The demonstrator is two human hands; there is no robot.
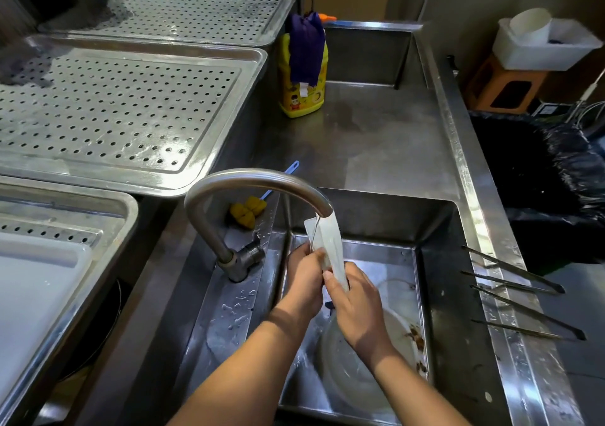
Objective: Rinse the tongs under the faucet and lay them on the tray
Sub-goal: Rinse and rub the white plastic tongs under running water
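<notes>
Both my hands hold a pair of white plastic tongs point(322, 234) upright over the sink basin point(435, 262), their tips right under the spout of the curved steel faucet point(258, 180). My left hand point(306, 278) grips the tongs from the left. My right hand point(355, 304) is wrapped around their lower end. Whether water is running I cannot tell. A perforated steel tray point(108, 108) lies to the left, beyond the faucet.
Several slim metal tongs point(520, 291) rest across the sink's right rim. A clear bowl point(353, 370) sits in the basin below my hands. A yellow detergent bottle point(302, 75), a yellow brush point(248, 211), a second perforated tray point(193, 11) and a black-bagged bin point(540, 170) stand around.
</notes>
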